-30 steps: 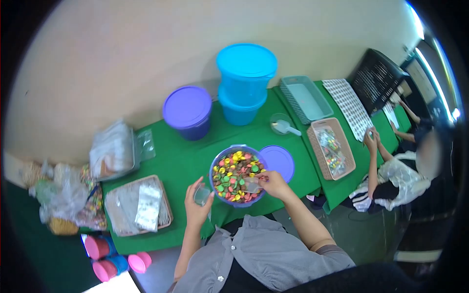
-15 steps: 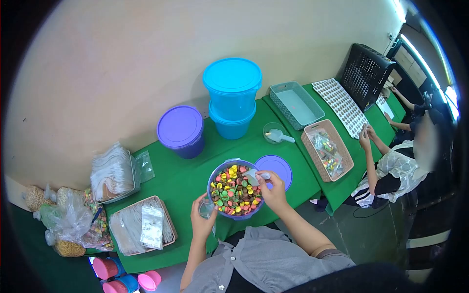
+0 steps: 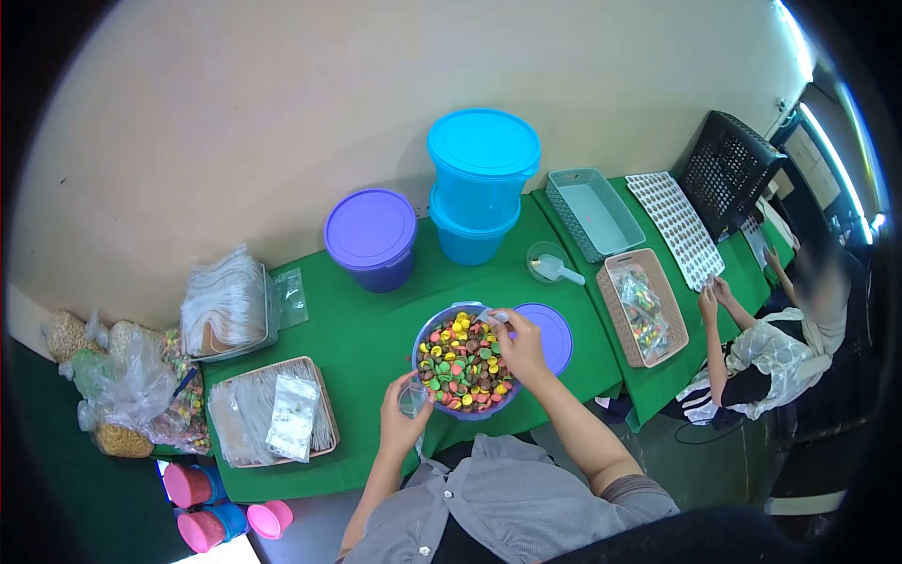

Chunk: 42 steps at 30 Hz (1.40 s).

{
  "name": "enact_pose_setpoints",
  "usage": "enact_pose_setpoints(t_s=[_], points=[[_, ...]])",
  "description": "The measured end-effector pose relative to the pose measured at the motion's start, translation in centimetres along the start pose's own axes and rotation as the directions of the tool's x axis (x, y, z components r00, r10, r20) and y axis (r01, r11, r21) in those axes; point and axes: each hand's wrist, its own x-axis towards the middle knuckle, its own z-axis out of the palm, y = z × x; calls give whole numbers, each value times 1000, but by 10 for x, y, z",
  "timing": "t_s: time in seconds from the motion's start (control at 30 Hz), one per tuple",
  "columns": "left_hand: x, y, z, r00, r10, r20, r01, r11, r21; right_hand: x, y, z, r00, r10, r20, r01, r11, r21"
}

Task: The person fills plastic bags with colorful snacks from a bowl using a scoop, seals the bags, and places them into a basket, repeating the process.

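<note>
A round purple tub (image 3: 420, 395) full of yellow, green, pink and brown cup-shaped pieces stands at the table's front edge. At its left rim my left hand (image 3: 402, 418) is closed around a small clear cup (image 3: 412, 398). My right hand (image 3: 522, 346) grips the handle of a translucent scoop (image 3: 486, 317) over the upper right part of the tub, its end among the pieces. The purple lid (image 3: 550, 340) lies on the table just right of the tub, partly behind my right forearm.
Behind stand a lidded purple tub (image 3: 372, 240) and stacked blue tubs (image 3: 482, 179). Baskets of clear bags (image 3: 225, 310) are at left; a pink basket of packets (image 3: 672, 324), a bowl with a scoop (image 3: 556, 270) and a co-worker (image 3: 770, 357) are at right.
The view has shifted, so the table's things sit elsewhere in the frame. The scoop in my right hand has dipped further into the pieces; my left hand still holds the cup.
</note>
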Motion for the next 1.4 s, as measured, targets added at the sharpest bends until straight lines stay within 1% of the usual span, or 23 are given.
enact_pose_setpoints(t_s=[0.03, 0.17, 0.23, 0.27, 0.3, 0.33, 0.37, 0.4, 0.47, 0.53, 0.63, 0.7, 0.73, 0.83, 0.9, 1.0, 1.03, 1.07, 1.13, 1.2, 1.27, 1.37, 1.4], points=[[-1, 2, -1, 1000, 12, -3, -12, 1000, 13, -3, 1, -4, 1000, -17, -6, 17, 1000, -25], [0, -5, 3, 1000, 23, -10, -23, 1000, 0, -20, 5, -7, 1000, -13, -16, 12, 1000, -23], [0, -4, 4, 999, 31, -29, -31, 1000, 2, -28, 6, -4, 985, -126, -117, 129, 991, 22], [1, -3, 4, 999, 21, -32, -21, 1000, 5, -29, 10, -3, 987, -120, -109, 124, 992, 25], [1, 1, 3, 999, 41, -32, -41, 999, 8, -29, 16, -3, 990, 28, -136, -6, 988, 157], [0, 3, 2, 998, 57, -30, -56, 998, 13, -30, 23, -2, 973, 183, -142, -136, 948, 287], [-1, 3, 2, 999, 38, -30, -38, 999, 19, -29, 30, 0, 964, 224, -140, -168, 928, 333], [-1, 3, 2, 998, 46, -29, -46, 999, 17, -26, 32, 0, 964, 235, -126, -182, 925, 334], [-1, 4, 1, 998, 45, -33, -44, 999, 21, -20, 33, 1, 946, 311, -91, -249, 877, 410], [-3, 8, -1, 998, 55, -27, -53, 998, 38, -18, 35, 2, 941, 329, -78, -263, 858, 441], [-4, 7, -1, 998, 59, -37, -58, 998, 33, -15, 44, -5, 950, 301, -77, -235, 858, 456], [-4, 9, -4, 998, 51, -28, -49, 997, 54, -16, 50, -10, 925, 377, 41, -357, 830, 428], [-4, 10, -6, 999, 41, -15, -40, 996, 78, -16, 50, -8, 925, 377, 45, -359, 831, 425], [-3, 11, -6, 998, 59, -34, -55, 993, 107, -19, 42, 4, 916, 401, 11, -364, 820, 442], [-4, 14, -6, 997, 72, -34, -68, 990, 125, -21, 35, 15, 909, 417, -6, -351, 773, 529], [-5, 19, -6, 993, 113, -35, -106, 980, 167, -26, 36, 23, 910, 413, 26, -361, 761, 538], [-6, 19, -7, 990, 135, -36, -126, 974, 187, -27, 38, 22, 918, 397, 21, -354, 792, 497], [-6, 19, -7, 990, 137, -42, -127, 974, 188, -29, 39, 20, 920, 392, 24, -351, 793, 498], [-8, 17, -8, 990, 130, -47, -117, 968, 221, -32, 34, 14, 884, 466, 41, -426, 767, 479], [-8, 16, -8, 991, 120, -61, -103, 968, 228, -34, 30, 15, 882, 469, 42, -429, 765, 481], [-8, 14, -7, 992, 113, -63, -96, 968, 234, -36, 27, 20, 875, 483, 30, -414, 715, 564], [-7, 13, -5, 990, 124, -71, -102, 959, 264, -36, 25, 32, 880, 475, -1, -375, 696, 613], [-8, 13, -4, 989, 89, -119, -65, 979, 195, -36, 27, 34, 880, 475, -2, -374, 695, 615]])
